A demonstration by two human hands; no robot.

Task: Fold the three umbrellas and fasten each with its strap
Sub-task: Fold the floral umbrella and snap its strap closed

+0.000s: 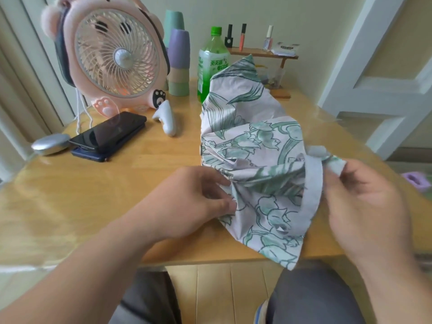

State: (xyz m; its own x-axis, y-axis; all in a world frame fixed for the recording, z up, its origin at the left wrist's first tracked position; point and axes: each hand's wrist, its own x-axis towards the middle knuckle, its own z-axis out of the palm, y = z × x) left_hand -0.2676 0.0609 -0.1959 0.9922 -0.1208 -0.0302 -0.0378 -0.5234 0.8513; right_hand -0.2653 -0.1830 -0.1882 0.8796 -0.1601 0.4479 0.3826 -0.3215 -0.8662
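A collapsed umbrella [252, 146] with pale pink fabric and a green flower print lies loose and bunched on the wooden table [140, 188], its tip pointing away from me. My left hand [191, 202] pinches a fold of the canopy at its near left side. My right hand [364, 202] pinches the end of the umbrella's pale strap [313, 183], which curves over the fabric. A lilac object [416, 181] shows at the right edge; I cannot tell what it is.
A pink fan [112, 57] stands at the back left, with a phone [109, 134], a silver case [50, 143] and a white gadget [166, 120] in front of it. Stacked cups [178, 64], a green bottle [211, 64] and a small wooden shelf [264, 53] line the back.
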